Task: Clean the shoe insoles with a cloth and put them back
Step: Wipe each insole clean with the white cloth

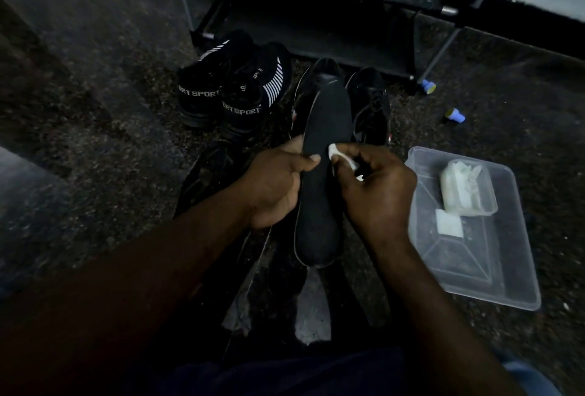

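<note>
A long black insole [323, 174] is held upright in the middle of the head view. My left hand [275, 185] grips its left edge, thumb across the front. My right hand [376, 189] pinches a small white cloth [337, 155] and presses it against the insole's right edge. Behind the insole stand two black shoes, one at the left [305, 94] and one at the right [372, 107]. More dark shoes lie low by my legs [209, 180].
A pair of black sneakers with white stripes [234, 88] stands at the left on the dark speckled floor. A clear plastic tray [481, 272] with white wipes [465, 189] sits at the right. Two blue caps [456, 115] lie nearby. A black shoe rack [316, 15] stands behind.
</note>
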`<state>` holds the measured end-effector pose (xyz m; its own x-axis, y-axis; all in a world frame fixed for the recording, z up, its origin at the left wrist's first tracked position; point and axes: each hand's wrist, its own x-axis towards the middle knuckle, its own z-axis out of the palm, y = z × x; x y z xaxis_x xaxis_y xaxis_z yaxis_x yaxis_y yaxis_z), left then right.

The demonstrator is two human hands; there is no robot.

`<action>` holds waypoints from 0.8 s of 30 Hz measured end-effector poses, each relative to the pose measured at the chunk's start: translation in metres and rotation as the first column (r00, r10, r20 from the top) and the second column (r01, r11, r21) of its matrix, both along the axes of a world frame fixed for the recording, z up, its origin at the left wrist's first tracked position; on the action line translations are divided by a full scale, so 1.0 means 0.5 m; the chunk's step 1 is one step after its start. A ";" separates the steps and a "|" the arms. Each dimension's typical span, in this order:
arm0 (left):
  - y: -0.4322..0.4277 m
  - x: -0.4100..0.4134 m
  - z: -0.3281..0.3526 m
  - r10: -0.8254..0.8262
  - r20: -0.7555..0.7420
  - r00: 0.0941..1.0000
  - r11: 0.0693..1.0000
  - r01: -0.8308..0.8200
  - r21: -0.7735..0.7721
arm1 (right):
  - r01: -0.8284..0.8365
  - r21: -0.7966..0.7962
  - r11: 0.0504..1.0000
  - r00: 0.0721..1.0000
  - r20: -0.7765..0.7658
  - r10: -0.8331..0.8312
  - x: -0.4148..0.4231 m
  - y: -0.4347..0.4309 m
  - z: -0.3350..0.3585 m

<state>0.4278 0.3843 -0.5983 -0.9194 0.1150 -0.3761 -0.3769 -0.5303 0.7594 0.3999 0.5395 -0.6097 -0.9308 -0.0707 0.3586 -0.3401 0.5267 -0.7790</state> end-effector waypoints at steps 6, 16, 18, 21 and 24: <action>-0.001 0.008 0.000 -0.181 0.023 0.983 0.966 0.183 -0.184 | -0.061 -0.061 0.996 0.998 0.012 0.062 0.007 -0.006 0.008; 0.014 0.014 0.001 -0.224 -0.039 0.974 0.932 0.202 -0.302 | -0.055 -0.052 0.997 0.994 -0.096 0.050 0.009 -0.007 0.016; 0.014 0.016 0.002 -0.267 -0.055 0.962 0.902 0.230 -0.367 | -0.008 -0.091 0.996 0.997 -0.077 0.001 0.004 -0.002 0.017; 0.017 0.017 0.008 -0.308 -0.044 0.950 0.856 0.257 -0.448 | -0.002 -0.088 0.996 0.997 -0.075 -0.005 0.002 -0.001 0.018; 0.018 0.017 0.026 -0.309 -0.024 0.951 0.825 0.256 -0.504 | -0.040 -0.061 0.997 0.994 -0.105 0.033 0.008 -0.007 0.020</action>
<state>0.4363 0.3934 -0.5853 -0.9107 0.2017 -0.3605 -0.3606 0.0378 0.9320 0.4040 0.5360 -0.5998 -0.8855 -0.0782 0.4580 -0.4390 0.4637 -0.7696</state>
